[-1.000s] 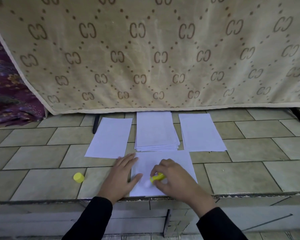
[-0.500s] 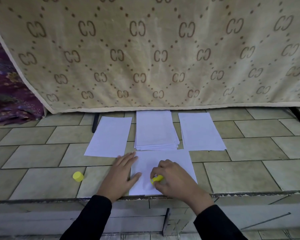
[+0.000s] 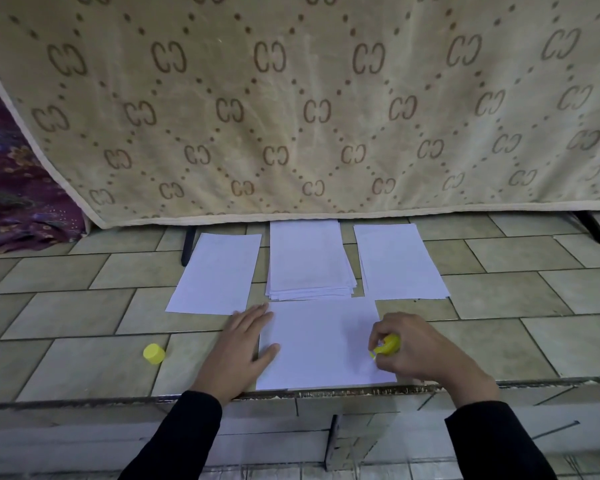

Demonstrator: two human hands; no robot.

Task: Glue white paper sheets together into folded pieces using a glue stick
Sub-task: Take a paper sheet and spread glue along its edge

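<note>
Nearest the camera, two black sleeves reach over the chipped front edge of a beige tiled desk. The left hand lies palm down on the left edge of a plain white paper sheet. This sheet sits at the front of the desk with its near edge right at the lip. The hand's fingers are straight and relaxed, pointing away, holding nothing, and the thumb is spread onto the paper.

The right hand is over the sheet's right side. Its fingers are curled around a yellow plastic glue stick, gripping it at a tilt with the lower end down at the paper's surface near the right edge.

Left of the left hand and well apart from the sheet, a small round yellow plastic cap lies alone on a tile.

Farther back, white paper is laid out in a row:
- A single white sheet on the left has its near right corner just beside the left fingertips.
- A thick stack of white sheets sits in the middle, its near edge meeting the far edge of the front sheet.
- More white paper lies on the right, just past the front sheet's far right corner.

Behind them a tan plush blanket with a brown letter-and-dot pattern hangs across the whole width, down to the desk. Two thin black legs show below its hem. At the far left lies a purple patterned fabric.
</note>
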